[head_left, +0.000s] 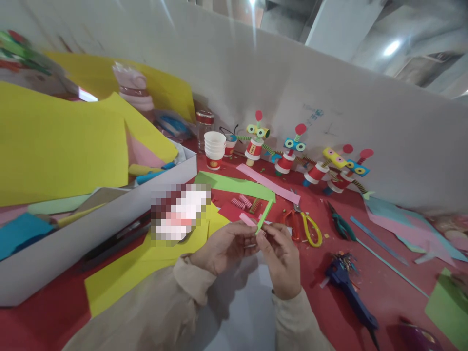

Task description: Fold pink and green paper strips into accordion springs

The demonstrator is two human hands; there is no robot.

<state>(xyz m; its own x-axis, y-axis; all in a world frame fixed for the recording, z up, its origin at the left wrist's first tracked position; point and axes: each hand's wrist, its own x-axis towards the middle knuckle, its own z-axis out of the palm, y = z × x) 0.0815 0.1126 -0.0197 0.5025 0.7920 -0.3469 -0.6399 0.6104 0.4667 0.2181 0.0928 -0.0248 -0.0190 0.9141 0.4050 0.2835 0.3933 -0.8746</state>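
Across the tabletop, four paper-cup figures stand assembled; left hand and right hand pinch crossed pink strip and green strip, apparently mostly unfolded.

Pale wall behind red tabletop

Left hand and right hand hold a pink strip and green strip, cup figures lining the back edge of the desk.
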